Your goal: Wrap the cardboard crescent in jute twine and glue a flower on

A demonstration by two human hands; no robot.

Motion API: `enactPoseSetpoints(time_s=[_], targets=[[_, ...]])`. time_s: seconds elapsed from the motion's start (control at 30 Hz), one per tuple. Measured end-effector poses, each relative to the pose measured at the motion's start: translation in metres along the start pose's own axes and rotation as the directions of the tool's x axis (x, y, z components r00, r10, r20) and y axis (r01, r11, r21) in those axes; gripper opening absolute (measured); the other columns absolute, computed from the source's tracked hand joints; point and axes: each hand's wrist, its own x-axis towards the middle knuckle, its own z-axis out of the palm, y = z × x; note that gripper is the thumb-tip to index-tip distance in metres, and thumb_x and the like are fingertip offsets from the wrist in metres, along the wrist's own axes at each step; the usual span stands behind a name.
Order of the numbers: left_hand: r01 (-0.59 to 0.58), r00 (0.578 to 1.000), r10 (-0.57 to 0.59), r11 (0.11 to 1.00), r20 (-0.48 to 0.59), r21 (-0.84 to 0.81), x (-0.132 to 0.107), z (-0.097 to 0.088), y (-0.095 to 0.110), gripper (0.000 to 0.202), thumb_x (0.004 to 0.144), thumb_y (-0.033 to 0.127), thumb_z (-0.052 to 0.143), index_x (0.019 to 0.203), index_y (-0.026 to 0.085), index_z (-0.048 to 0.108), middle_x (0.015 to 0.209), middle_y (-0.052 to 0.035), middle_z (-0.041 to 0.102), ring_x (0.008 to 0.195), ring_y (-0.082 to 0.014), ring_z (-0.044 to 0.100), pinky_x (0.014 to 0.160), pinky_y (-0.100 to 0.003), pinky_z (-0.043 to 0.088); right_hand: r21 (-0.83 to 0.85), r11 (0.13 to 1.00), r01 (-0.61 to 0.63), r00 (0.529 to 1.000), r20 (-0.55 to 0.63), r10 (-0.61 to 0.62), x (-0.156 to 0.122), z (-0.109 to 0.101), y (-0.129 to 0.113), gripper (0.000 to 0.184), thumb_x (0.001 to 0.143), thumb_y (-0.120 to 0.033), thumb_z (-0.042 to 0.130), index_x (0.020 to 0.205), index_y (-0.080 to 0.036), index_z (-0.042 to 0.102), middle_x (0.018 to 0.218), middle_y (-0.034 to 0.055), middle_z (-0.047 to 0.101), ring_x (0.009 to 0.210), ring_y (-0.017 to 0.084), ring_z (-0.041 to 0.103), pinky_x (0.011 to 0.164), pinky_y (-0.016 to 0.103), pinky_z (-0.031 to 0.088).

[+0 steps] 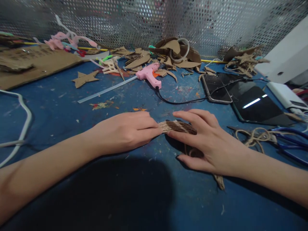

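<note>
In the middle of the blue tabletop lies a curved piece wrapped in twine [178, 126], its rows tan and dark brown. My left hand [127, 130] is closed in a pinch on the left end of it. My right hand [204, 141] is spread over the other end, fingers apart, one finger along the near edge and another just beyond the far edge. Its palm side and part of the wrapped piece are hidden. Under that hand a loop of twine [196, 152] shows, and a frayed cord end [219, 181] sticks out below the wrist.
A pink glue gun [149, 75] with a long glue stick lies beyond my hands. Cardboard scraps [138, 59] and a cardboard star [84, 78] line the back. To the right are a phone [216, 88], a dark tablet [261, 101] and blue-handled scissors [288, 141] tangled with twine.
</note>
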Motion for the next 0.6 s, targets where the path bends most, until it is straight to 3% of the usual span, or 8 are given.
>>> enactPoseSetpoints(time_s=[0.33,0.53,0.6], targets=[[0.105,0.993,-0.111,0.986,-0.039,-0.132,-0.002,0.0045,0.0016,0.025,0.094,0.016,0.046,0.11,0.016,0.064,0.092,-0.0081,0.071,0.081,-0.0173,0.064,0.08,-0.03,0.049,-0.041,0.999,-0.012,1.0,0.011,0.013,0.0001,-0.0004,-0.0005,0.051,0.085,-0.049,0.056,0.13,-0.024,0.054,0.146,0.0139,0.035,0.129,0.038,0.032,0.097,0.056,0.038],[0.081,0.996,-0.084,0.993,-0.031,-0.084,-0.0064,0.0071,-0.0008,0.026,0.095,0.016,0.042,0.108,0.018,0.065,0.095,-0.0076,0.071,0.081,-0.016,0.063,0.074,-0.027,0.049,-0.125,0.992,0.013,1.0,0.013,-0.011,0.0007,-0.0029,-0.0013,0.048,0.086,-0.05,0.053,0.127,-0.025,0.056,0.146,0.0107,0.038,0.128,0.038,0.034,0.095,0.055,0.038],[0.073,0.997,-0.072,0.997,0.019,-0.034,-0.0074,0.0075,-0.0025,0.028,0.096,0.018,0.041,0.11,0.02,0.065,0.098,-0.0068,0.071,0.081,-0.0159,0.063,0.073,-0.026,0.048,-0.146,0.989,0.028,0.999,0.019,-0.026,0.0011,-0.0034,-0.0008,0.047,0.087,-0.05,0.052,0.126,-0.024,0.056,0.147,0.01,0.038,0.128,0.038,0.034,0.095,0.054,0.038]])
